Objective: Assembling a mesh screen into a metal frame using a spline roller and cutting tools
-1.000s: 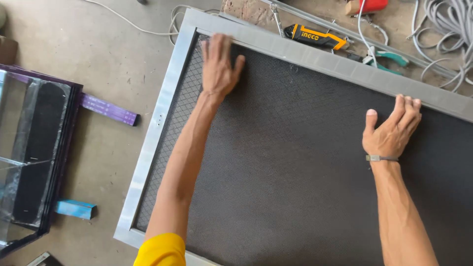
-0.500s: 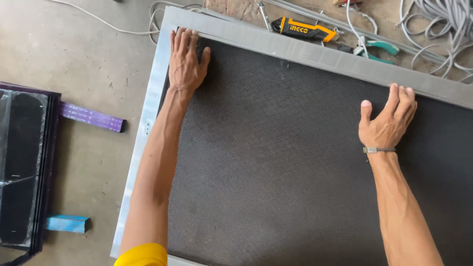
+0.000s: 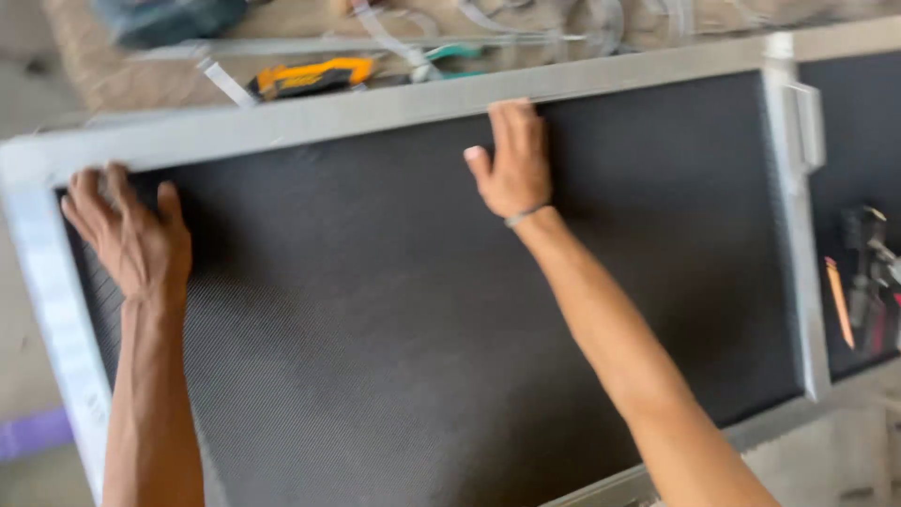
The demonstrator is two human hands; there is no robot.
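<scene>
With the left hand (image 3: 131, 239) at 9 o'clock and right hand (image 3: 511, 164) at 12 o'clock spread flat, grasping nothing, the mesh (image 3: 422, 310) inside the frame (image 3: 310, 117) should be pressed evenly.

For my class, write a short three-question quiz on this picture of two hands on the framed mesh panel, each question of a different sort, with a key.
1. True or false: the left hand lies flat on the black mesh near a corner of the metal frame.
2. Where do the right hand fingertips reach? A) the frame's top rail B) the orange utility knife C) the pencil
3. Fill in: the right wrist wears a thin ____.

Key: 1 true; 2 A; 3 band.
</scene>
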